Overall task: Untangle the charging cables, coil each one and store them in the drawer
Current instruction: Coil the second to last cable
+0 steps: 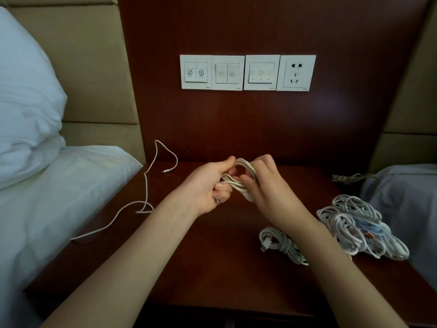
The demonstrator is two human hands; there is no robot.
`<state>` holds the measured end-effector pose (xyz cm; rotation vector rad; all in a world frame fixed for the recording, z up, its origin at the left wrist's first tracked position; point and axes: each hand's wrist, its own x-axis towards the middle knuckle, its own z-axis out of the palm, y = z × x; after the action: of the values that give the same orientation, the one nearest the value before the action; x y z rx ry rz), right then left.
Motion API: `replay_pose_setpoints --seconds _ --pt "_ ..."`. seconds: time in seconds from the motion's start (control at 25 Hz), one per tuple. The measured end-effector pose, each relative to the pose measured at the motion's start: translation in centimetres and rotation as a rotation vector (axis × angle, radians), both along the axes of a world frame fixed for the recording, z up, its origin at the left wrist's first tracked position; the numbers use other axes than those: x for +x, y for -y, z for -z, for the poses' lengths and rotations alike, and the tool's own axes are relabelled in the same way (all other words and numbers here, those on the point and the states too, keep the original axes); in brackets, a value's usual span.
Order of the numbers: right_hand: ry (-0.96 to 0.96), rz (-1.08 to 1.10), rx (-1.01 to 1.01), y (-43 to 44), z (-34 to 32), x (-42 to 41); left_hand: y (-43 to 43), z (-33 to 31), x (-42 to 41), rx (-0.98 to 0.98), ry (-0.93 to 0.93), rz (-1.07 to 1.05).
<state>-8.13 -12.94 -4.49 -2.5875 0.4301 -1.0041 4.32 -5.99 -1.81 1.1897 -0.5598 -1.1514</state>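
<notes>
A coiled white cable (233, 182) is held just above the middle of the dark wood worktop (201, 256), its loop stretched roughly left to right between the left grip (208, 185) and right grip (267, 185), both curled around its strands. A loose cable (146, 185) trails left onto the bed (59, 197), and the coiled bundles (359, 226) lie to the right. The markings on the wall switch plates (228, 72) are too small to read.

The table (212, 268) and wall panel (236, 27) are dark reddish-brown. The 4 switch plates (228, 72) are white, the headboard (89, 67) beige, the pillow (23, 91) white. The coil (236, 183) is cream-white, the loose cable (146, 185) white, and the heap of cables (350, 216) white with pale blue and orange touches.
</notes>
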Motion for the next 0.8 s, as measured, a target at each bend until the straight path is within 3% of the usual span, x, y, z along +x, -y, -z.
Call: replay_pose_setpoints --seconds 0.12,0.2,0.28,0.36,0.4,0.48,0.6,0.8 --pt "0.078 0.029 -0.073 0.1 0.3 0.3 0.3 0.3 -0.4 0.035 -0.098 -0.033" --pt "0.125 0.042 0.024 0.0 0.3 0.6 0.6 0.6 -0.8 0.005 -0.092 -0.082" --pt "0.202 0.004 0.437 -0.3 0.1 1.0 0.8 1.1 -1.0 -0.069 0.096 -0.141" --pt "0.277 -0.103 0.996 -1.3 -0.3 1.2 0.8 1.6 -1.0 -0.132 0.424 -0.198" --pt "0.288 -0.146 1.137 -1.8 -0.6 1.1 0.8 1.8 -0.9 -0.155 0.57 -0.224" --pt "0.312 -0.206 1.241 -2.2 -1.0 0.8 0.6 2.0 -0.8 -0.204 0.789 -0.273" --pt "0.359 -0.314 1.412 -2.2 -2.0 0.4 0.4 1.9 -0.4 -0.281 0.929 -0.291" --pt "0.419 0.055 1.437 -1.7 -1.4 1.0 0.1 2.6 -1.0 -0.367 1.018 -0.221"
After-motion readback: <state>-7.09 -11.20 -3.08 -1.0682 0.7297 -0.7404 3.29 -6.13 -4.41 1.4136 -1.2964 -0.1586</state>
